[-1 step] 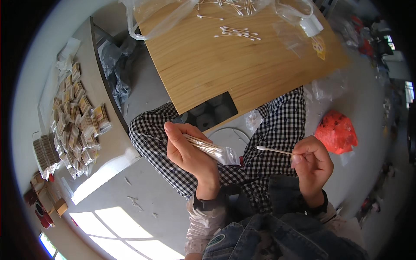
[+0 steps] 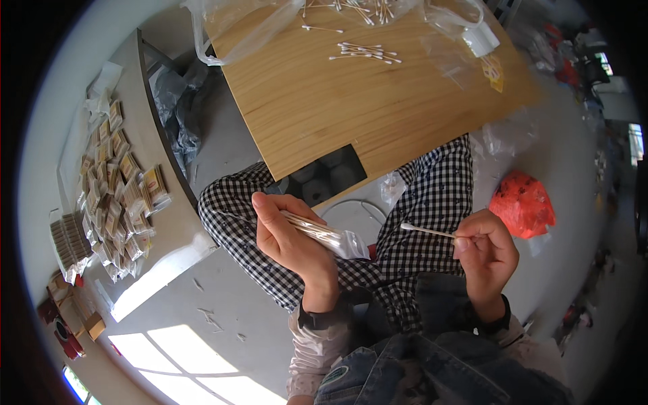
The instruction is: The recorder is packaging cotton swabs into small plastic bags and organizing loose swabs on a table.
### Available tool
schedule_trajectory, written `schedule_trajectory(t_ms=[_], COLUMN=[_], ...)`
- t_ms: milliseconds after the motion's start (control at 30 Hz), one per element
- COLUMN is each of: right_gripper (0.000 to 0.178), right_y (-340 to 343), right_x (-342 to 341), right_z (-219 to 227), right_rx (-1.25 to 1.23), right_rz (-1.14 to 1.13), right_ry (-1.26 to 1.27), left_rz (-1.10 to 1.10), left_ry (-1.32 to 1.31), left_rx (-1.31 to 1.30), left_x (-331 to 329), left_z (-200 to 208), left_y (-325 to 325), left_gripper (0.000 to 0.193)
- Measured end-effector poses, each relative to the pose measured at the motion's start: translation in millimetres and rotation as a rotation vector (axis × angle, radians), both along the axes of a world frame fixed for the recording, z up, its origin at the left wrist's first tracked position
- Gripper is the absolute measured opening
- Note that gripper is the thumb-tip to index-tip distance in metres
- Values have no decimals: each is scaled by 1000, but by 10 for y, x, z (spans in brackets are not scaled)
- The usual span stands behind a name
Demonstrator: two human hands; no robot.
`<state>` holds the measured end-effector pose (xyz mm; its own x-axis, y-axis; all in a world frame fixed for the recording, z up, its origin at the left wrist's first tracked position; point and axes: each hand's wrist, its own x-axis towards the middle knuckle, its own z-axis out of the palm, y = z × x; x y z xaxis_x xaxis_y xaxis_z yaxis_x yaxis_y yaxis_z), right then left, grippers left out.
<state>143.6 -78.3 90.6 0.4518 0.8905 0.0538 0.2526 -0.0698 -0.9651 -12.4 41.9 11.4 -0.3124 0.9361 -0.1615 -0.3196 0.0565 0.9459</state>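
Note:
My left hand (image 2: pixel 291 233) is closed around a clear plastic bag of cotton swabs (image 2: pixel 316 231), held at a slant above my lap. The bag's crumpled clear end (image 2: pixel 352 246) sticks out past the heel of my hand, toward the right. Between the thumb and fingertips of my right hand (image 2: pixel 487 253) one cotton swab (image 2: pixel 428 231) is pinched by its end. Its white tip points left toward the bag, with a gap between them. Farther off, a small loose pile of cotton swabs (image 2: pixel 365 52) lies on the wooden table (image 2: pixel 324 101).
More swabs (image 2: pixel 361 9) lie along the table's far edge beside a clear plastic bag (image 2: pixel 251 30). A white cylindrical container (image 2: pixel 480 40) stands far right. A dark panel (image 2: pixel 327 177) marks the table's near corner. Many small packs (image 2: pixel 115 185) are heaped at left; a red bag (image 2: pixel 522 204) sits right.

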Motion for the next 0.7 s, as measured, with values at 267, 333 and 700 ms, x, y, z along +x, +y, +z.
schedule_trajectory(t_ms=[267, 333, 700], right_gripper=[15, 16, 13], right_y=[-334, -103, 2099], right_x=[1608, 1680, 1366], right_z=[-204, -265, -1048], right_rx=[-376, -371, -4], right_rz=[-114, -161, 119], right_ry=[-1082, -970, -779], left_rz=[-114, -105, -128], left_ry=[-98, -67, -164], left_rx=[33, 21, -34], left_x=[-97, -104, -226], left_z=[-161, -219, -463], left_y=[211, 316, 392], left_gripper=[50, 50, 52])
